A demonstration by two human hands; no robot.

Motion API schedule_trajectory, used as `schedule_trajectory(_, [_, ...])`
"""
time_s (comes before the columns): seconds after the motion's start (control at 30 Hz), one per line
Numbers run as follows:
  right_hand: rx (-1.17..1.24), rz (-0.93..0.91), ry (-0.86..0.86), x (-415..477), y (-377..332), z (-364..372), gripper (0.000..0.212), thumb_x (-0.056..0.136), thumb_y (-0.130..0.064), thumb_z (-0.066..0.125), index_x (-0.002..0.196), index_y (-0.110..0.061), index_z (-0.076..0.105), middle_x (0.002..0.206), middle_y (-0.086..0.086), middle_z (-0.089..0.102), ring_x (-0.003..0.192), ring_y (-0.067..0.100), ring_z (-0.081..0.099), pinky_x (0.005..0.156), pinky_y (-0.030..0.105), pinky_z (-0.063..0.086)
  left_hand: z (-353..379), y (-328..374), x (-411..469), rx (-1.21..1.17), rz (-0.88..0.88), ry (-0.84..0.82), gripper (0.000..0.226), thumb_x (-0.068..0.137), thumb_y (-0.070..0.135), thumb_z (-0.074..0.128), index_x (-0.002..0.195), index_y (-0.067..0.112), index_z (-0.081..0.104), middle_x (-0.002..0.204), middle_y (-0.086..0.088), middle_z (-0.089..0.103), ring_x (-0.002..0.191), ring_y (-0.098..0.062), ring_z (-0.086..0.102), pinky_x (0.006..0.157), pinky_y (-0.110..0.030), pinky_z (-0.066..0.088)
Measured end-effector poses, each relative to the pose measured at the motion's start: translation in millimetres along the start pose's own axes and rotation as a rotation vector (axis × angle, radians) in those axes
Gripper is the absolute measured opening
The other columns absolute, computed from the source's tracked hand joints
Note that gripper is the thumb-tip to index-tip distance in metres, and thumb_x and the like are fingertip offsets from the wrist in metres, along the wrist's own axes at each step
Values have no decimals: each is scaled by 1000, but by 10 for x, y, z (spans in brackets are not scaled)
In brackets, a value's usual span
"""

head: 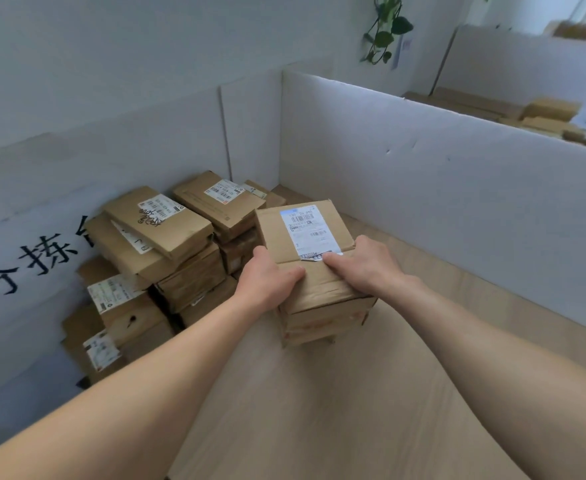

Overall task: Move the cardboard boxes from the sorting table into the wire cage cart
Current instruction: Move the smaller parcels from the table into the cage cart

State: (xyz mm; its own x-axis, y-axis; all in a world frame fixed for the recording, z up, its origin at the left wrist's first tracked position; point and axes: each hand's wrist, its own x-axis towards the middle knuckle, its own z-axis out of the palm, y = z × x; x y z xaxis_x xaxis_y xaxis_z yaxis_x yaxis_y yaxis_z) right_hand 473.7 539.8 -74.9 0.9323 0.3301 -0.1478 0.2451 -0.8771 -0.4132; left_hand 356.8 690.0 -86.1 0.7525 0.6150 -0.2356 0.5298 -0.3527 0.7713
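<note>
Left hand (267,282), right hand (364,265) gripped labelled cardboard box (307,233) at 12 o'clock: thumbs on top, fingers curled down sides. Box sat atop short stack on wooden table (319,403). Box pile (167,251) at 10 o'clock against white partition (423,174).

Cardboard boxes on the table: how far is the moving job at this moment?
Done: cannot be judged, no wire cage cart is in view. In hand: left hand and right hand grip one labelled box. Remaining: a pile of boxes lies beside the white wall.
</note>
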Motion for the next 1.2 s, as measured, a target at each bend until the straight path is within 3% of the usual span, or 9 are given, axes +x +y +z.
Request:
schedule_trajectory(0.1, [1,-10,29,-295,-89,14,62,76,-73,59,107,-19,55,114,5,65,101,30,59,76,39,46,-120,-136,-199,-21,10,16,65,78,44,73,126,10,45,123,-4,60,113,-26,59,96,-41,50])
schedule_trajectory(0.2, [35,-55,45,-625,-138,84,45,75,-69,60,87,-27,51,94,-4,61,100,28,60,75,36,42,-224,-335,-415,-31,14,22,64,77,43,73,125,11,46,122,-4,61,112,-25,59,93,-38,50])
schedule_trajectory(0.33, [53,-62,25,-1023,-165,250,52,74,-68,60,105,-26,60,102,-4,67,101,26,62,79,37,50,-346,-588,-728,-42,11,33,59,74,43,73,120,14,48,119,-1,63,110,-24,60,92,-38,50])
schedule_trajectory(0.47, [82,-78,-3,-1366,-132,480,52,76,-67,62,105,-24,56,99,-5,61,103,26,60,75,36,45,-406,-872,-1090,-39,-20,55,59,74,42,73,121,16,49,120,-1,63,112,-24,59,95,-40,50])
schedule_trajectory(0.57, [52,-111,-63,-1558,-75,688,55,77,-67,62,107,-21,57,108,-1,65,105,26,61,76,36,46,-394,-1123,-1333,-21,-56,59,61,76,41,73,125,15,47,121,-1,62,112,-25,59,95,-40,50])
schedule_trajectory(0.7, [51,-150,-154,-1713,76,910,49,78,-66,62,102,-24,54,98,-6,59,92,21,58,71,35,43,-303,-1362,-1637,-52,-96,51,61,75,38,75,127,17,49,120,5,62,112,-20,60,93,-35,49])
schedule_trajectory(0.9, [52,-218,-273,-1958,384,1240,37,74,-63,63,76,-30,45,78,-15,50,81,19,53,62,34,37,-30,-1645,-2144,-96,-165,35,49,76,31,72,121,29,53,110,15,64,108,-15,61,81,-27,48])
schedule_trajectory(1.07, [48,-277,-400,-2099,606,1437,34,75,-59,64,84,-27,53,81,-13,57,81,16,58,57,29,40,187,-1839,-2487,-64,-259,65,35,78,27,71,103,39,50,111,11,63,107,-17,61,89,-32,48])
schedule_trajectory(1.2, [92,-299,-464,-2192,662,1539,44,73,-53,65,109,-26,63,104,-8,69,98,18,64,83,34,53,283,-1964,-2658,-124,-367,98,50,78,30,73,123,23,53,120,6,64,112,-19,60,98,-38,49])
